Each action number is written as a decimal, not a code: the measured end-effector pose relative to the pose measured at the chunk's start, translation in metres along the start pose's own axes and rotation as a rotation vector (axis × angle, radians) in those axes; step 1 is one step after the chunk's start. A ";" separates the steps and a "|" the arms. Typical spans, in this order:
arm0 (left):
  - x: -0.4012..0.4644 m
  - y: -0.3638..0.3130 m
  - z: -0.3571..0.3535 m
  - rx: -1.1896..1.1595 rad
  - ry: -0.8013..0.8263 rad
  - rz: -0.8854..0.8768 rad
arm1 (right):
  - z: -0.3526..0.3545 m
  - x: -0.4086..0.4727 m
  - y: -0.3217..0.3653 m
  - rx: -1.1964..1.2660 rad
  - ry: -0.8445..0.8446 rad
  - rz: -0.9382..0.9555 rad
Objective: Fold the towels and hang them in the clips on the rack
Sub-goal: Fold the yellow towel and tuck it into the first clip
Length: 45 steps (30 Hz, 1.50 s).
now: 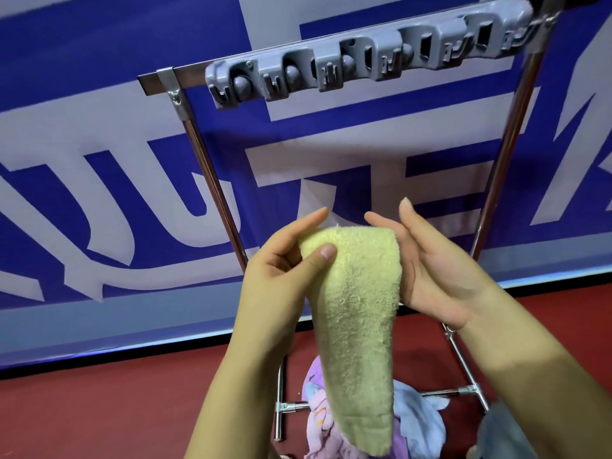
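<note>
A pale yellow towel, folded into a long narrow strip, hangs down in front of me. My left hand pinches its top left corner, thumb on the front and fingers behind. My right hand is flat with straight fingers, its palm against the towel's right edge. Above, a grey clip strip with several clips runs along the top bar of a chrome rack; no towel is in any clip.
A heap of purple and light blue towels lies on the rack's lower bars by the red floor. A blue and white banner stands right behind the rack. Something grey-blue sits at the bottom right.
</note>
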<state>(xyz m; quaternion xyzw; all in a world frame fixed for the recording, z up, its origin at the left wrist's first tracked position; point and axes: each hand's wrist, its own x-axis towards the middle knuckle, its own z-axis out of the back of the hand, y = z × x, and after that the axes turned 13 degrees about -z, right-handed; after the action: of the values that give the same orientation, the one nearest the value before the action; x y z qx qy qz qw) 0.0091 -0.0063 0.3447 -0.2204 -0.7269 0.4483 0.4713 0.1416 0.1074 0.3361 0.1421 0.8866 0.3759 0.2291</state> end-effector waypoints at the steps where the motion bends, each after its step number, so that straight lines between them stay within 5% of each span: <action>1: 0.002 -0.001 0.000 0.015 -0.005 0.003 | 0.001 -0.002 -0.002 -0.103 -0.018 0.077; 8: 0.012 -0.003 0.004 0.085 -0.033 0.025 | -0.012 -0.011 -0.005 -0.569 -0.159 0.541; 16: 0.004 0.013 0.016 -0.040 0.154 0.070 | -0.028 -0.002 -0.001 -0.244 -0.093 0.475; 21: 0.005 0.013 0.009 -0.087 0.081 0.021 | -0.019 0.000 0.004 -0.068 -0.119 0.364; 26: 0.017 0.009 -0.002 -0.059 0.057 -0.022 | -0.009 -0.005 0.006 -0.231 -0.133 0.276; 36: 0.032 0.002 0.009 0.071 -0.012 -0.124 | -0.021 0.002 0.018 -0.612 -0.114 0.555; 45: 0.042 -0.008 0.020 0.044 -0.026 -0.097 | -0.039 0.010 0.013 -0.680 -0.054 0.602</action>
<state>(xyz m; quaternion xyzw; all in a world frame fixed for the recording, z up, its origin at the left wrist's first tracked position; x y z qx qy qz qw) -0.0276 0.0122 0.3689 -0.1688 -0.7328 0.4435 0.4876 0.1135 0.0971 0.3666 0.3201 0.6256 0.6917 0.1664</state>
